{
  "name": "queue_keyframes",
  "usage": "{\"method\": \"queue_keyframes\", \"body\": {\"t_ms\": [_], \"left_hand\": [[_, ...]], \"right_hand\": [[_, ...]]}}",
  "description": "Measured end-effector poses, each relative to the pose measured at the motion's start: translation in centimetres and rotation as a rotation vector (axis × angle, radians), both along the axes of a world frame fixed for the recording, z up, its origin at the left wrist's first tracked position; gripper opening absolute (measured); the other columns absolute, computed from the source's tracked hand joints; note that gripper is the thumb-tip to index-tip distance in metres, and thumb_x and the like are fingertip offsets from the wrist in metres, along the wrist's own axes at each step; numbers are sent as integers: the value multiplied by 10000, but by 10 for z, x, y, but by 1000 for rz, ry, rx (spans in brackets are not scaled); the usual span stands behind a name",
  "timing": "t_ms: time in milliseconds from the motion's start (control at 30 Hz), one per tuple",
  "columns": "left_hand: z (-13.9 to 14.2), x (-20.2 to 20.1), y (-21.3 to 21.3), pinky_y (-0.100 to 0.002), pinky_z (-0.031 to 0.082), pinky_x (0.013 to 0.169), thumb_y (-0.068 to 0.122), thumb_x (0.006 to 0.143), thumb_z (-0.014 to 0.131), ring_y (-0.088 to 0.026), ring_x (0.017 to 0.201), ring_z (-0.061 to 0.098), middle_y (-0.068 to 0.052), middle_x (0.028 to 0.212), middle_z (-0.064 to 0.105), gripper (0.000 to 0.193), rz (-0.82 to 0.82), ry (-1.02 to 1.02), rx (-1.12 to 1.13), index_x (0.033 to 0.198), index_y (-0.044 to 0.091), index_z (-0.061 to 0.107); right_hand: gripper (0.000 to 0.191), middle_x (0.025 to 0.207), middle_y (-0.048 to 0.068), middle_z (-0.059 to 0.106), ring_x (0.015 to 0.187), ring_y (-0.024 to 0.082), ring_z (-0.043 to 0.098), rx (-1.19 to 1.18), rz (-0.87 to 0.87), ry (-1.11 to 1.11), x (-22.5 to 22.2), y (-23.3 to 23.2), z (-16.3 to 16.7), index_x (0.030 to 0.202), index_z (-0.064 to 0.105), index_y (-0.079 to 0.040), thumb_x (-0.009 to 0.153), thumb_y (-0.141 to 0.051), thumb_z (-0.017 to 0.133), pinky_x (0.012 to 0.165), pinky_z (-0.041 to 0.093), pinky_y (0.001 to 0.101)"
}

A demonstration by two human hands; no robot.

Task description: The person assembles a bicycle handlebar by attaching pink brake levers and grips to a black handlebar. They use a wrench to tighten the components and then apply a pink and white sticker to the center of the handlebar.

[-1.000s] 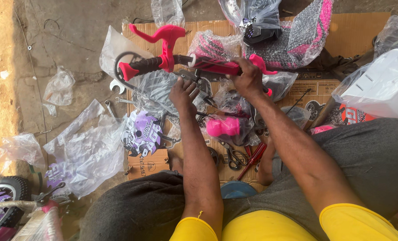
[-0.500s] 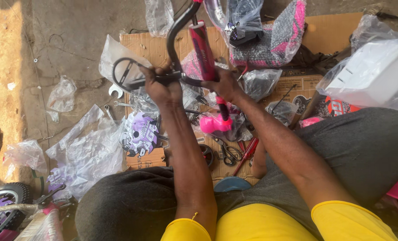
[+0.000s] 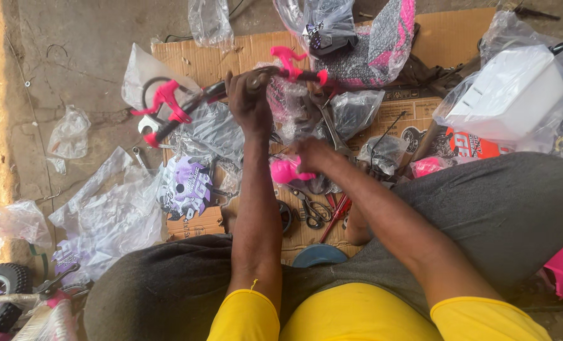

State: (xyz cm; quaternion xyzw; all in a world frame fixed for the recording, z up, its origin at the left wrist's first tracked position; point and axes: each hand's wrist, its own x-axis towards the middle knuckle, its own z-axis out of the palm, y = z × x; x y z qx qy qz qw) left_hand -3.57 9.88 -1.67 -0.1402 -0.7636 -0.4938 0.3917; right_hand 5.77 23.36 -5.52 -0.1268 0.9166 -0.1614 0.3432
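- While the left hand [image 3: 250, 101] has its fingers wrapped round the black handlebar [image 3: 199, 104], the bar hangs above the cardboard [image 3: 231, 53].
- The right hand [image 3: 313, 155] curls beside a pink grip [image 3: 286, 170]; its hold is unclear.

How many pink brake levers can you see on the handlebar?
2: one pink brake lever at the bar's left end, another pink brake lever just right of the left hand. Plastic bags may hide more.

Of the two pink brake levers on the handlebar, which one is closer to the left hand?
The pink brake lever at the right end of the handlebar, just beside the left hand gripping the bar. The other lever sits out at the far left end.
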Motion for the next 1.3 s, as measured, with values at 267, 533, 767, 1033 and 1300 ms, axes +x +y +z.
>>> {"method": "queue_keyframes", "body": {"t_ms": [267,533,767,1033,1300], "left_hand": [[-55,9,-25,-400,537,790,58,790,861,-240,841,646,-60,945,694,194,19,-431,494,833,47,673],[-54,40,-16,-612,324,1141,99,813,750,-333,1011,659,-104,1005,712,202,78,-497,-152,1005,83,689],[-56,40,-26,-480,502,998,116,883,635,-355,1093,653,-108,1122,731,263,-98,-809,-342,1090,170,788],[25,14,-1,-380,531,915,469,972,591,-218,1126,665,-116,1261,694,664,-601,-1023,782,1451,11,544],[145,16,-11,-454,652,904,240,742,859,-330,1015,731,-193,1140,611,705,-639,-1167,591,1243,0,425]], "right_hand": [[974,1438,211,533,1283,425,523,189,292,452,42,-15,-26,1526,426,-153,677,-288,884,1015,429,656],[539,957,107,776,868,244,766,59,76,-275,-20,-1,38,1079,806,-27,641,-332,883,841,595,386],[580,1003,84,783,879,248,762,127,-165,-144,-60,76,173,1216,703,-145,669,-266,853,821,580,415],[797,1210,155,712,1030,246,713,-402,-584,258,-49,62,197,1495,508,-109,794,-363,790,913,572,399],[793,1381,155,637,1289,261,620,-1110,-662,93,-33,56,188,1509,487,-43,904,-509,702,1080,546,392]]}}
